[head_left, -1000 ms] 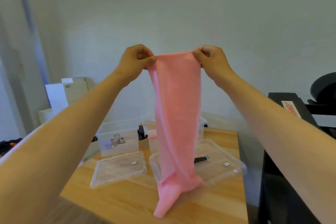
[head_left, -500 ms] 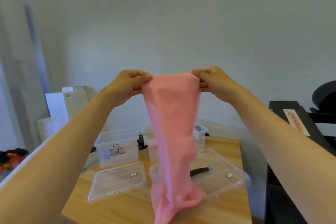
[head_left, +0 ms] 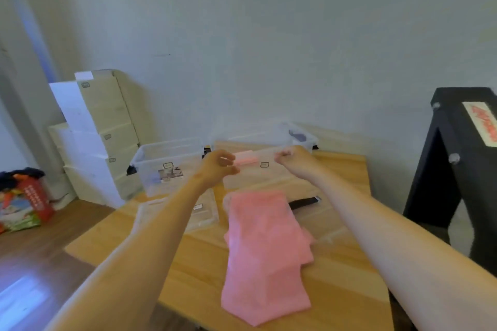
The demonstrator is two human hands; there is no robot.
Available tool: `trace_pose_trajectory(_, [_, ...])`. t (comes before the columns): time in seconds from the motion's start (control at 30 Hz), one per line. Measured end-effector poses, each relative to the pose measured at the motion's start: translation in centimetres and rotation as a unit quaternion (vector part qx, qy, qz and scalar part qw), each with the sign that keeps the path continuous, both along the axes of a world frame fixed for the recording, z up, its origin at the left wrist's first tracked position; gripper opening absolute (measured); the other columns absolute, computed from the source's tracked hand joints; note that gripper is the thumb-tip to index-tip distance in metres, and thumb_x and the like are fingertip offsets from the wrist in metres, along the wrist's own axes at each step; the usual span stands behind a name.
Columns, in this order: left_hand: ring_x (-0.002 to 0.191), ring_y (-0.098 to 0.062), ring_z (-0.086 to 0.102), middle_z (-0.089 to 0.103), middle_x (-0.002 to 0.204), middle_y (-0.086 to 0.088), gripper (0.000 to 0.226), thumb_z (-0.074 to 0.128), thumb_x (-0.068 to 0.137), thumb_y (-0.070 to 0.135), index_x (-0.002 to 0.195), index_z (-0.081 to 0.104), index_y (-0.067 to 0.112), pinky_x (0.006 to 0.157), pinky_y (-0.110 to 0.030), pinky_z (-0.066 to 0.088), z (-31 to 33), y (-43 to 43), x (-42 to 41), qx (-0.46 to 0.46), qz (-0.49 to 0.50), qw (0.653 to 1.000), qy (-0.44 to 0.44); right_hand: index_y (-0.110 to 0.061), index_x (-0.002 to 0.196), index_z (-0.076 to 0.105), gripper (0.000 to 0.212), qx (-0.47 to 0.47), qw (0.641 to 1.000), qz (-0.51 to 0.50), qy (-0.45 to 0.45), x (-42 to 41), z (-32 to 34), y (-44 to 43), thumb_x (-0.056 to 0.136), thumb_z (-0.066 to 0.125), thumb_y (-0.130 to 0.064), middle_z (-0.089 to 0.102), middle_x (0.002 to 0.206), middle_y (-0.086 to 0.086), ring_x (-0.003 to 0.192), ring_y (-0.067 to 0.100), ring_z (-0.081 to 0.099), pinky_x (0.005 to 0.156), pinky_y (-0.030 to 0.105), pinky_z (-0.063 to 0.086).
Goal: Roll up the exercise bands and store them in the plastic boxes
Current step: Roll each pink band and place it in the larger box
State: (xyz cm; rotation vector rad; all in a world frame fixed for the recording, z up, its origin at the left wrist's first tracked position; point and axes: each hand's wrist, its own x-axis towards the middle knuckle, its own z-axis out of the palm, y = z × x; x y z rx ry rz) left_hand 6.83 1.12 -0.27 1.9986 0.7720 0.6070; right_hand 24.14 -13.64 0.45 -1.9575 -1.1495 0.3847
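Presently the pink exercise band (head_left: 265, 255) is lying crumpled on the wooden bench (head_left: 188, 277), its far end resting over a clear lid (head_left: 326, 223). Both hands are hovering above it, before two plastic boxes (head_left: 150, 158). The left hand (head_left: 219, 168) is holding nothing, its grip apart and fingers relaxed. The right hand (head_left: 291, 160) is curling its grip together, empty. A pink roll (head_left: 246, 160) is sitting in the right box (head_left: 269, 177).

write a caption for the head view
Pink band lies on the table; left hand and right hand hover empty beyond it.
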Motion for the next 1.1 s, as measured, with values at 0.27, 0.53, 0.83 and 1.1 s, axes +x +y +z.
trace_pose_trajectory(0.27, [0.090,-0.001,0.064,0.068,0.099,0.003,0.024,0.077,0.078,0.002,0.099,0.068,0.011,0.081,-0.016,0.049,-7.0,-5.7,-4.3,-0.018,-0.119,0.992,0.035,-0.007,0.113,0.068,0.024,-0.010,0.995,0.090,0.035,-4.6,-6.1,-4.1,0.090,0.064,-0.015,0.067,0.117,0.005,0.104,0.010,0.060,0.100,0.023,0.042])
trace_pose_trajectory(0.53, [0.120,-0.006,0.049,0.056,0.129,0.010,0.057,0.088,0.067,0.024,0.112,0.057,0.042,0.103,-0.023,0.038,-12.7,-9.9,-11.3,0.060,-0.132,0.981,0.128,-0.022,0.135,0.053,0.063,-0.121,0.966,0.183,-0.137,-7.9,-10.4,-11.3,0.078,0.076,-0.035,0.045,0.139,-0.013,0.131,0.003,0.036,0.110,0.015,0.018])
trace_pose_trajectory(0.83, [0.099,0.002,0.060,0.065,0.119,0.015,0.020,0.082,0.075,0.018,0.070,0.073,0.035,0.088,-0.016,0.043,-14.1,-11.0,-11.7,0.052,-0.083,0.994,0.055,-0.023,0.109,0.073,0.028,0.016,0.959,0.104,-0.263,-8.1,-13.5,-11.2,0.082,0.071,-0.032,0.065,0.120,-0.002,0.116,0.017,0.053,0.098,0.024,0.031])
trace_pose_trajectory(1.1, [0.106,-0.002,0.061,0.073,0.102,0.015,0.010,0.079,0.078,0.016,0.074,0.077,0.025,0.094,-0.027,0.040,-11.5,-9.4,-11.7,0.011,-0.066,0.998,0.003,-0.017,0.107,0.074,0.024,0.021,0.976,0.159,-0.148,-8.0,-10.6,-10.9,0.089,0.064,-0.030,0.070,0.109,-0.001,0.106,0.012,0.056,0.094,0.022,0.038])
